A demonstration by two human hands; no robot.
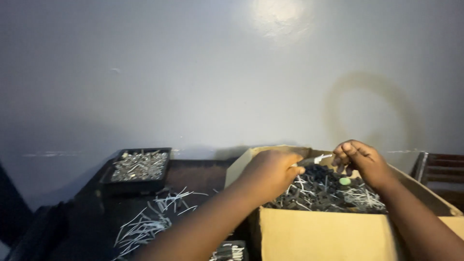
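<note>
My left hand (273, 169) and my right hand (360, 159) are raised together over an open cardboard box (319, 232). The box holds a heap of small black parts (319, 186) mixed with thin white strips, plus a small green round piece (344, 181). My left hand grips a thin whitish strip (316, 158) that points toward my right hand. The fingers of my right hand are bent and pinched close to the strip's end; whether they hold something small I cannot tell.
A dark tray (137, 169) filled with small silvery pieces stands at the back left of the dark table. Loose white strips (150, 220) lie scattered in front of it. A grey wall rises behind. A dark chair back (437, 169) stands at the right.
</note>
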